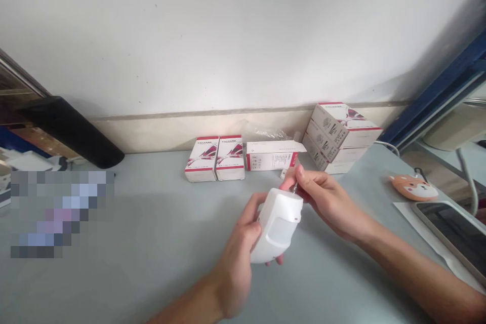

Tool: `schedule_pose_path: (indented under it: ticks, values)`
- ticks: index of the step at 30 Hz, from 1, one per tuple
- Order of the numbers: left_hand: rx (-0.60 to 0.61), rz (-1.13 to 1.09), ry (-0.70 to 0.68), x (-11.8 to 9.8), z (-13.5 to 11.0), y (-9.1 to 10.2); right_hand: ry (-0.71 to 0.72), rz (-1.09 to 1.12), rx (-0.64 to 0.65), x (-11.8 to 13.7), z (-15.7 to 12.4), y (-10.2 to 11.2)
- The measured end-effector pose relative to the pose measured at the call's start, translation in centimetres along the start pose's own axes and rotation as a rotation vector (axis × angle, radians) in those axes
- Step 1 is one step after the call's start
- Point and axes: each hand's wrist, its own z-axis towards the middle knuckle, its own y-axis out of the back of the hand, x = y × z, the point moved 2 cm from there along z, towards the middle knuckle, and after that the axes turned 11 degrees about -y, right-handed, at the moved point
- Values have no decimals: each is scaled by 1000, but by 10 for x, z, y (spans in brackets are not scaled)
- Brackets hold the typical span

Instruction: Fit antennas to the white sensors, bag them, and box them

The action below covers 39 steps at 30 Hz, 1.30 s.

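My left hand [237,253] is wrapped round a white plastic sensor housing [277,225] and holds it just above the grey table [152,233]. At the housing's top end, my right hand [322,195] pinches a small thin metal part [294,188]; what that part is I cannot make out. Both hands are closed. Behind them an open white and red box [273,154] lies on its side.
Two red and white boxes [215,158] stand at the back by the wall, with a stack of three more [339,136] to the right. An animal-shaped orange item [413,186] and a tablet [453,233] lie at the right. A black roll [72,131] lies at the left.
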Motion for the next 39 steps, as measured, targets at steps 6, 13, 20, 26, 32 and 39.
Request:
schedule_pose_path:
  ticks: [6, 13, 20, 26, 32, 39]
  values:
    - [210, -75, 108, -7, 9, 10, 194, 94, -492, 21, 1, 36]
    - [399, -129, 227, -21, 16, 13, 495, 381, -839, 66, -16, 110]
    - [434, -146, 201, -7, 18, -1, 561, 470, -922, 70, -21, 148]
    - [400, -19, 100, -2, 16, -11, 541, 424, -884, 66, -18, 162]
    - [335, 56, 93, -19, 14, 11, 500, 53, -968, 65, -20, 157]
    - [302, 67, 112, -40, 10, 54, 574, -459, -1035, 67, -31, 146]
